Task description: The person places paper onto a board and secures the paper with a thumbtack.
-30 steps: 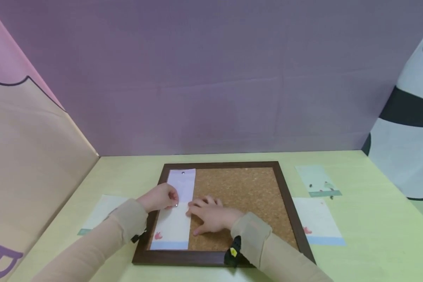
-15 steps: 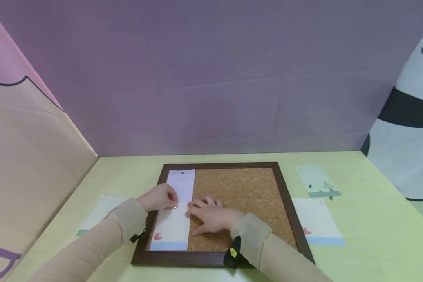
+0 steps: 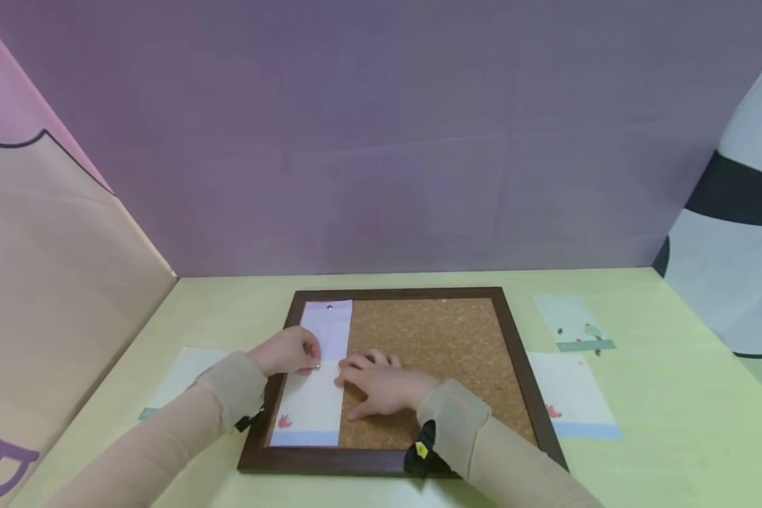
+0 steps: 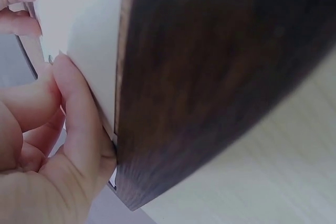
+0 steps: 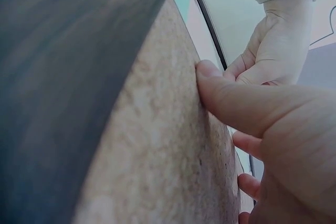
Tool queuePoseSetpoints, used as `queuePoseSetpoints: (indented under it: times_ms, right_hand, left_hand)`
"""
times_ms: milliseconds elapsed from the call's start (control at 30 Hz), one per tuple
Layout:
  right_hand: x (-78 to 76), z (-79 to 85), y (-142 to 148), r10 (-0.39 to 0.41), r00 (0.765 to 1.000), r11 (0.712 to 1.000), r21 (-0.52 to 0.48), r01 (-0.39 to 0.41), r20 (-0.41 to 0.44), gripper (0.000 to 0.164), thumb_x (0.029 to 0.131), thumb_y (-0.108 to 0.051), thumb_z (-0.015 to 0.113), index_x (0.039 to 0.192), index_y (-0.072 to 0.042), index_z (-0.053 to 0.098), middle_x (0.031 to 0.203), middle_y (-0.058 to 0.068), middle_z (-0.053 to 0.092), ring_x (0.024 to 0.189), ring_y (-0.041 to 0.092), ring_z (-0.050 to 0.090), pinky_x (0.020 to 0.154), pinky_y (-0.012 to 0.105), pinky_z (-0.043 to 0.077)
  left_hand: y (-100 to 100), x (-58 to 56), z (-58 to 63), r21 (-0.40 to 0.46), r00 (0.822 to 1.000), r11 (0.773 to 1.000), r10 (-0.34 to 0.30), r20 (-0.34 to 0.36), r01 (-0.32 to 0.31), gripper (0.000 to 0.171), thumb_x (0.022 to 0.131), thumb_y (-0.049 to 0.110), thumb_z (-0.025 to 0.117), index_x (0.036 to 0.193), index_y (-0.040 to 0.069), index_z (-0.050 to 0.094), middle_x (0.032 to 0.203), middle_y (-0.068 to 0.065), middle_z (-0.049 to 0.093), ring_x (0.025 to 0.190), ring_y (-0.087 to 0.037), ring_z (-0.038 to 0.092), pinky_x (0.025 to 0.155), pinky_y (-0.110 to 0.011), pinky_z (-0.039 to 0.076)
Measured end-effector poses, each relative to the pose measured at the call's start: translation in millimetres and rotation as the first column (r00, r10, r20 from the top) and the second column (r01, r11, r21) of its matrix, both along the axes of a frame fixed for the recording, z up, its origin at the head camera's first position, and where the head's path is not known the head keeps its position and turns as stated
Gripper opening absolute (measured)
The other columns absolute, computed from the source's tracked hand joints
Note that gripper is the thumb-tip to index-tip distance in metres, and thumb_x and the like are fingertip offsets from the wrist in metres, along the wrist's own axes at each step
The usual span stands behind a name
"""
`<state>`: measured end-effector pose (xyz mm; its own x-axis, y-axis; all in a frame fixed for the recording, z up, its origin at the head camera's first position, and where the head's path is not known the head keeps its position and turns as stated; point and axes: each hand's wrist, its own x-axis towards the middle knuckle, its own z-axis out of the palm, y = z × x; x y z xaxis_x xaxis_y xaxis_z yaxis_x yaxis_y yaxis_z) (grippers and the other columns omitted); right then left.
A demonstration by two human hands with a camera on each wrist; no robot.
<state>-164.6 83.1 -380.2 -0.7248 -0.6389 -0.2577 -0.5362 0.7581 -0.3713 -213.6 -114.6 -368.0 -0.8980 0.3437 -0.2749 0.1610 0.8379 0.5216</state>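
A cork board (image 3: 432, 353) in a dark brown wooden frame lies on the table. Along its left side are a lilac sheet of paper (image 3: 327, 331) and, below it, a white sheet (image 3: 311, 406) with a small red print and a blue bottom band. One round silver thumbtack (image 3: 330, 307) sits at the lilac sheet's top. My left hand (image 3: 290, 351) pinches another small shiny thumbtack (image 3: 317, 366) between thumb and index finger, right where the two sheets meet. My right hand (image 3: 384, 384) rests spread on the cork, its fingertips at the sheets' right edge.
To the right of the board lie a pale green printed sheet (image 3: 565, 317) and a white sheet with a blue band (image 3: 574, 388). Another sheet (image 3: 187, 374) is partly under the left forearm. A purple backdrop (image 3: 387, 141) rises behind the table.
Both hands stay almost in place, the left still pinching the thumbtack at the paper. The head view shifts very slightly.
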Motion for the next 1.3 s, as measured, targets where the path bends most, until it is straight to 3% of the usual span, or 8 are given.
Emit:
queuePoseSetpoints:
  times_ms: [400, 667, 1033, 1300]
  right_hand:
    - [-2.9, 0.4, 1.1, 0.001, 1.000, 1.000, -0.019, -0.001, 0.013, 0.049, 0.086, -0.041, 0.066, 0.131, -0.029, 0.050, 0.150, -0.006, 0.030, 0.140, 0.028, 0.017, 0.109, 0.054, 0.019]
    - [-1.6, 2.1, 1.2, -0.004, 1.000, 1.000, -0.019, 0.004, 0.011, 0.049, 0.086, -0.040, 0.066, 0.131, -0.028, 0.050, 0.150, -0.005, 0.030, 0.140, 0.027, 0.017, 0.109, 0.053, 0.019]
    - [-0.5, 1.2, -0.5, -0.001, 1.000, 1.000, -0.020, 0.001, 0.005, 0.049, 0.085, -0.040, 0.066, 0.130, -0.028, 0.050, 0.150, -0.006, 0.031, 0.140, 0.027, 0.018, 0.108, 0.053, 0.019]
    - [-0.8, 0.1, -0.2, 0.000, 1.000, 1.000, -0.017, 0.000, -0.003, 0.049, 0.085, -0.041, 0.066, 0.130, -0.029, 0.050, 0.150, -0.007, 0.031, 0.140, 0.026, 0.018, 0.108, 0.053, 0.020]
  left_hand:
    - [0.4, -5.0, 0.9, -0.026, 1.000, 1.000, 0.004, -0.010, -0.004, 0.010, 0.083, 0.002, 0.067, 0.074, 0.006, 0.064, 0.071, -0.002, 0.059, 0.065, -0.014, 0.054, 0.062, -0.025, 0.047]
    - [3.3, -2.1, 1.4, -0.039, 0.998, 0.999, -0.008, -0.056, 0.006, 0.014, 0.082, 0.002, 0.068, 0.070, 0.006, 0.062, 0.067, -0.002, 0.058, 0.063, -0.014, 0.053, 0.061, -0.024, 0.046]
    - [3.8, 1.7, 3.3, -0.059, 0.999, 0.998, 0.014, -0.050, -0.017, 0.015, 0.082, 0.004, 0.069, 0.071, 0.005, 0.059, 0.066, -0.003, 0.057, 0.060, -0.013, 0.052, 0.057, -0.023, 0.045]
    - [6.4, 2.5, 3.6, -0.092, 0.996, 0.996, 0.005, -0.086, -0.013, 0.018, 0.079, 0.003, 0.070, 0.068, 0.006, 0.055, 0.064, -0.002, 0.054, 0.059, -0.014, 0.050, 0.056, -0.024, 0.042]
